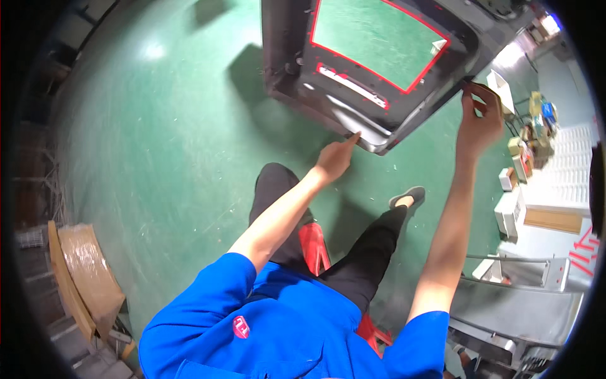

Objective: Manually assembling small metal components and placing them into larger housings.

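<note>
A large dark plastic housing (287, 79) with raised edges is tilted up in front of me. It has a rectangular opening bordered in red, through which the green floor shows. Below the opening sits a white strip (351, 86) with red around it. My left hand (334, 161) grips the near lower edge, its index finger lying over the rim beside a shiny inner corner. At the housing's right edge, my right hand (481, 117) is closed in a pinch, thumb and fingertips meeting at the rim. Whether a small piece lies between those fingertips is hidden.
I sit on a red stool (311, 246) over a green floor (170, 170). Cardboard (91, 271) in clear wrap stands at the left. On the right are grey panels (517, 309), white boxes (509, 213) and a stack of white ribbed parts (568, 164).
</note>
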